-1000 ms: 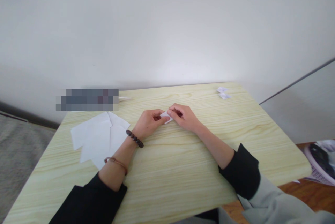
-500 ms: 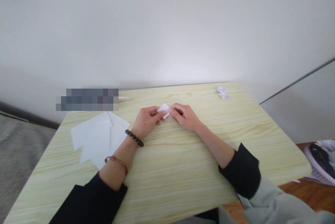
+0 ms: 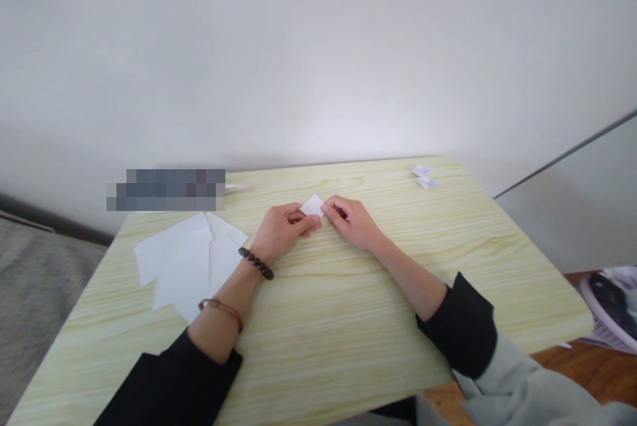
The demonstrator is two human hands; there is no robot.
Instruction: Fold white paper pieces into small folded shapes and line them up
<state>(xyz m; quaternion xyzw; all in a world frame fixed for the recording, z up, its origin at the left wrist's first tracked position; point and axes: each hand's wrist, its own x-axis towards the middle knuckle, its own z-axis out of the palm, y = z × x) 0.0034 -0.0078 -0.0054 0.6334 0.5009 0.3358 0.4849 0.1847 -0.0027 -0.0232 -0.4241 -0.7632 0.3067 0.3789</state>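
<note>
Between my two hands is a small folded piece of white paper [image 3: 313,206], diamond-shaped from here and held just above the table. My left hand [image 3: 283,227] is closed on its left and lower side, with the thumb across the near corner and the fingers behind. At the right corner, the thumb and forefinger of my right hand [image 3: 352,220] pinch the same paper. Several white paper sheets [image 3: 186,260] lie overlapping beside my left wrist. Two small folded paper pieces [image 3: 425,177] rest at the far right of the table.
The light wood-grain table [image 3: 348,326] stands against a pale wall [image 3: 318,61]. A blurred-out dark object [image 3: 166,190] is at the back left, with a thin white item beside it. On the floor at the right is a pink basket [image 3: 602,323] with dark and white contents.
My left thumb has slid down toward the paper's near corner, so more of the paper's face shows. My right hand has hardly moved.
</note>
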